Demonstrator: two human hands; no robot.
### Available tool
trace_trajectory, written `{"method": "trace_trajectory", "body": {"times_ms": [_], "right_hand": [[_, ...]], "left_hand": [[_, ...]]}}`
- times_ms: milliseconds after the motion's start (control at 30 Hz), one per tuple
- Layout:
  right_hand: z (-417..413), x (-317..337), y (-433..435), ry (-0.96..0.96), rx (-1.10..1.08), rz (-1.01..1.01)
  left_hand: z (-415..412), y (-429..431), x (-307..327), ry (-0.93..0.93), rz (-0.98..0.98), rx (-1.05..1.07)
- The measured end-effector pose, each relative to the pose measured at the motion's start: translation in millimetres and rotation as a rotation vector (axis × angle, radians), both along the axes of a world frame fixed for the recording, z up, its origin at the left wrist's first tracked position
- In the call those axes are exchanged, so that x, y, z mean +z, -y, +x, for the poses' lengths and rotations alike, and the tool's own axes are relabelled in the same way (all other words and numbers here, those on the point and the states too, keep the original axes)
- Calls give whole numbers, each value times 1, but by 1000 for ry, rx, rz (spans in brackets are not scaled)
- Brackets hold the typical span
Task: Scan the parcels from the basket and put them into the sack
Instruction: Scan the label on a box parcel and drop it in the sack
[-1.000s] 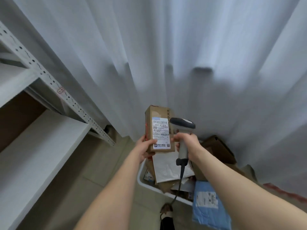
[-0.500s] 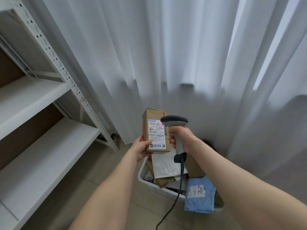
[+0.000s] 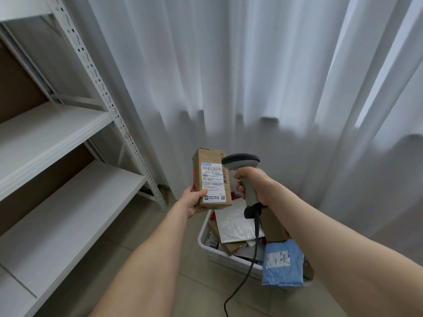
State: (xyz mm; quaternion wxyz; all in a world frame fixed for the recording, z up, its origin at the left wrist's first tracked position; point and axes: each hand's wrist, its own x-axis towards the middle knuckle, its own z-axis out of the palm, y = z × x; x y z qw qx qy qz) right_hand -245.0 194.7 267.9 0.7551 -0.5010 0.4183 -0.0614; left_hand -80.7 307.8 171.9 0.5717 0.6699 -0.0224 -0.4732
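Observation:
My left hand (image 3: 196, 199) holds a small brown cardboard parcel (image 3: 211, 177) upright by its lower left edge, its white shipping label facing me. My right hand (image 3: 249, 181) grips the handle of a grey barcode scanner (image 3: 242, 165), whose head sits right beside the parcel's top right corner. The scanner's black cable (image 3: 251, 259) hangs down toward the floor. Below both hands stands the white basket (image 3: 207, 247) with several parcels, among them a white mailer (image 3: 233, 225) and a blue bag (image 3: 282, 263) hanging over its rim. No sack is in view.
A white metal shelving rack (image 3: 68, 156) with bare boards fills the left side. White curtains (image 3: 251, 76) hang close behind the basket. The floor (image 3: 183, 271) is beige tile.
The view has tilted up and swung left, showing more of the rack. Both hands keep the parcel and scanner together, with the scanner head nearer the label's top.

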Motion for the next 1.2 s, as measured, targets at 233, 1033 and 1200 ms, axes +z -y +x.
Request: {"method": "trace_trajectory", "body": {"times_ms": [233,1033,1200], "right_hand": [[27,5,-31,-13,-30,-38],[94,-79,-253,-32,54,34],[86,-100,-330,-79,122,88]], "left_hand": [[17,-31,12,-9,-14,12],[16,-290,1,-19,112,398],[-15,-370,-11,8,161,539]]}}
